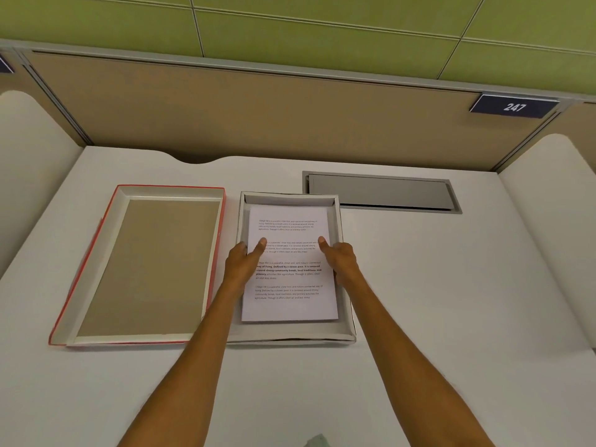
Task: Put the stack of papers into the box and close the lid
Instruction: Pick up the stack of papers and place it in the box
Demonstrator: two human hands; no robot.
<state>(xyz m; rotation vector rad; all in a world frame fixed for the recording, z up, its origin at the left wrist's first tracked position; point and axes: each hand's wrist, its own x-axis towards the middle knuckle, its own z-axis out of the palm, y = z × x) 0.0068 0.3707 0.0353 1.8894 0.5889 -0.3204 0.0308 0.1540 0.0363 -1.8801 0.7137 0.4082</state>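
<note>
Both hands, left hand and right hand, pinch the stack of papers by its sides inside the box, thumbs on top. Uneven release could fan the sheets. The lid, left of the left hand, might then snag on them.

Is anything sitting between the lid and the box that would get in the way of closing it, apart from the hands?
Nothing visible does. The lid lies inside-up on the desk directly left of the box, with only a bare strip of desk between them. The papers lie flat inside the box, below its rim. The left hand and right hand rest on them.
</note>
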